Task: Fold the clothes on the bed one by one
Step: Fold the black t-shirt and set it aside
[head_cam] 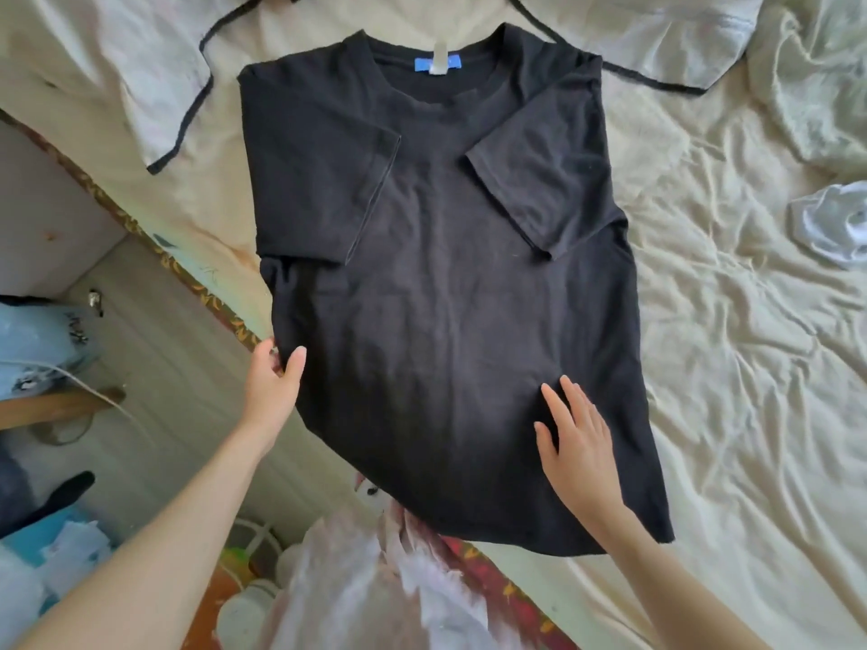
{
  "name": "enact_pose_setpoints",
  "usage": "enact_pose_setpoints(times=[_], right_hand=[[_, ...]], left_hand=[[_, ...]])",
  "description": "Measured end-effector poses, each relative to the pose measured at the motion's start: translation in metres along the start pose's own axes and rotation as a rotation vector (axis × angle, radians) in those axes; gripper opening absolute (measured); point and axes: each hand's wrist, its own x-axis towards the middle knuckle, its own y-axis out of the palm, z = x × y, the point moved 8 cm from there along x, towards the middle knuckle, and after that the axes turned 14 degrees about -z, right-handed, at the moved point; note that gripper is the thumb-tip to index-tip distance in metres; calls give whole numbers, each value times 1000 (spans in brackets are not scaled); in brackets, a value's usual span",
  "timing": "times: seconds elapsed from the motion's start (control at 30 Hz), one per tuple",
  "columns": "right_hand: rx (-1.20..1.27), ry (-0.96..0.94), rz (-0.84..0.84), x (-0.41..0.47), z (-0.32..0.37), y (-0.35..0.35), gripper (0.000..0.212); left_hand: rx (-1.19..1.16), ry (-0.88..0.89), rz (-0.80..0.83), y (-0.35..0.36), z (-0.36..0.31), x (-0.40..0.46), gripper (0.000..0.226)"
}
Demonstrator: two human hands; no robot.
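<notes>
Head view, steeply down, close.

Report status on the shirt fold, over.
Left hand pinches black T-shirt side edge. Right hand flat on its lower front. Both sleeves folded in. Nothing blocking.

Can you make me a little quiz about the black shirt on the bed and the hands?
1. True or false: both sleeves of the black T-shirt are folded in over its front.
2. Which hand pinches the shirt's side edge? A) left hand B) right hand
3. Fill in: the label inside the collar is ____ in colour.

Key
1. True.
2. A: the left hand holds the edge with thumb on top, while the right hand lies flat on the cloth near the hem.
3. Blue.
</notes>
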Motion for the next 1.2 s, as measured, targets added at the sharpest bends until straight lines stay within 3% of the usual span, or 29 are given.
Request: enact_pose_setpoints(times=[0.17, 0.27, 0.37, 0.47, 0.57, 0.6, 0.73, 0.8, 0.93, 1.2], right_hand=[[-5, 230, -61, -4, -38, -24, 20], [-65, 390, -109, -6, -66, -37, 31], [-39, 434, -19, -8, -84, -32, 50], [111, 554, 23, -6, -93, -31, 52], [302, 784, 21, -11, -100, -33, 36], [343, 849, 12, -14, -104, -33, 40], [455, 1020, -16, -34, -117, -35, 38], [478, 1055, 21, -46, -121, -37, 29], [483, 995, 12, -61, -122, -51, 39], [752, 942, -251, -28, -103, -99, 23]], left_hand=[[-95, -61, 46, -1, 16, -17, 31], [13, -76, 190, -1, 40, -36, 23], [67, -64, 247, -14, 62, -50, 19], [50, -42, 252, -26, 74, -61, 14], [10, -2, 130, -39, 75, -64, 16], [2, 4, 110, -41, 74, -66, 16], [-26, -12, 210, -39, 81, -77, 16], [-11, -59, 235, -42, 87, -84, 16], [-25, -78, 96, -64, 87, -93, 17], [-155, 118, -91, -99, 8, -111, 23]])
